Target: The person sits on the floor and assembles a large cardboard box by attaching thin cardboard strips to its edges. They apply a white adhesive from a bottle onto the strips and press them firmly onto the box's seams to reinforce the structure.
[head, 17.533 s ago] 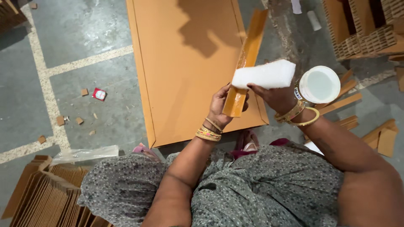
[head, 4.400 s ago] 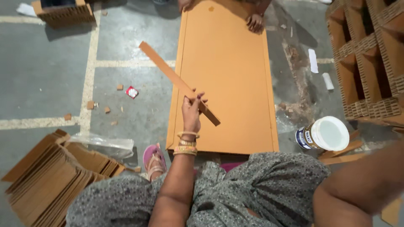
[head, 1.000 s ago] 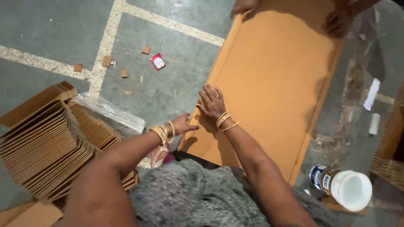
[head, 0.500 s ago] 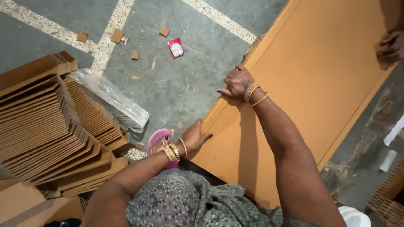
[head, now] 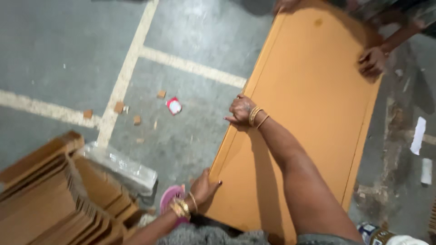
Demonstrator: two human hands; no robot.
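Observation:
A large orange-brown cardboard sheet [head: 313, 113] lies on the grey floor, running away from me. My right hand [head: 240, 110] presses down on its left edge, about halfway along, fingers curled over the edge. My left hand [head: 203, 187] grips the same left edge near the corner closest to me. Both wrists wear gold bangles. Another person's hand [head: 372, 61] rests on the sheet's far right side, and a second hand [head: 285, 5] touches the far end.
A stack of folded cardboard pieces [head: 54, 199] stands at lower left, with a clear plastic wrap [head: 120, 165] beside it. Small cardboard scraps [head: 119, 107] and a red wrapper [head: 173, 105] litter the floor. A pink sandal [head: 170, 199] and a white-lidded tin [head: 386, 237] sit near me.
My right hand has slid farther along the sheet's left edge, away from me. My left hand stays at the near corner. The view has swung right, showing more of the sheet.

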